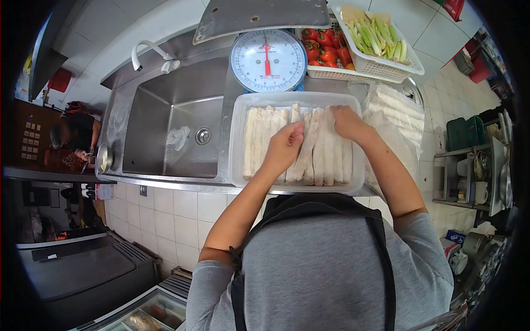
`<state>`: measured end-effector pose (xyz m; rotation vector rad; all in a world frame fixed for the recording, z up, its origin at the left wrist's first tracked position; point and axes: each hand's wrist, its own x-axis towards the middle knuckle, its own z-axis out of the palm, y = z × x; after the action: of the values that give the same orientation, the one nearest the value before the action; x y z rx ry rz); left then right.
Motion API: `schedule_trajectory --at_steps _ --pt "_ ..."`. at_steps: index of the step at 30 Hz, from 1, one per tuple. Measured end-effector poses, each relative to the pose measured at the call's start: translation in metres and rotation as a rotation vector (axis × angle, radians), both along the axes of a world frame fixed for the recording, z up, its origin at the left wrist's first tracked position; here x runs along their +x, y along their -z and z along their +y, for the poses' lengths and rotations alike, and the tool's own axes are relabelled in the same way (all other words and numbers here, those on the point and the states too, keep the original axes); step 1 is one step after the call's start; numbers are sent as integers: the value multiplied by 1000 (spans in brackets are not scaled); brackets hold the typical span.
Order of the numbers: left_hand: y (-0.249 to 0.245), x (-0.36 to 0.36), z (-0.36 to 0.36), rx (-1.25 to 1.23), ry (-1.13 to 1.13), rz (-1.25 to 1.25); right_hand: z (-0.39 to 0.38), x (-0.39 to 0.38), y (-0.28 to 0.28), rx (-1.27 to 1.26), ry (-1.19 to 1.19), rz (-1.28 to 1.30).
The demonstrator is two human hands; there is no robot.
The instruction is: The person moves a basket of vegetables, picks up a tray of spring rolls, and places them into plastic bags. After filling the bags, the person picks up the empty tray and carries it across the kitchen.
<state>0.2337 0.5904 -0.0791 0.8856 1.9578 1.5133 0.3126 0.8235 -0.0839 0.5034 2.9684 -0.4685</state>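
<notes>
A translucent plastic tub (pixel 237 138) in front of me holds a row of long, pale, floury-looking rolls (pixel 318 149) lying side by side. My left hand (pixel 286 146) is over the middle of the row, its fingers closed around a roll whose near part (pixel 302 165) slants a little. At the far right of the row, my right hand (pixel 350 122) has its fingers curled down on the far end of another roll. The fingertips of both hands are partly hidden.
A dial scale (pixel 269 60) stands behind the tub. Baskets of red peppers (pixel 327 47) and cut green stalks (pixel 381 38) sit at the back right. Bagged pale rolls (pixel 392 110) lie to the right, and a sink (pixel 176 132) is on the left. Another person (pixel 80 129) is farther left.
</notes>
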Motion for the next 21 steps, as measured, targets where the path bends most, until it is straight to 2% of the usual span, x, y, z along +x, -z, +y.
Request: schedule_trajectory --at_steps 3,6,8,12,14,18,21 --pt "2 10 11 -81 17 199 -14 1 5 86 44 4" --pt "-2 13 6 -112 -1 583 -13 -1 4 78 64 52" --pt "-13 18 1 -268 41 547 -14 1 3 78 62 4" --pt "-17 25 6 -578 139 442 -28 7 11 134 93 107" --pt "-21 28 6 -615 99 388 -36 10 26 214 111 148" --pt "-32 32 -12 -531 -103 294 -31 5 19 123 163 95" --pt "-49 24 -34 -509 -55 381 -27 5 9 90 166 114"
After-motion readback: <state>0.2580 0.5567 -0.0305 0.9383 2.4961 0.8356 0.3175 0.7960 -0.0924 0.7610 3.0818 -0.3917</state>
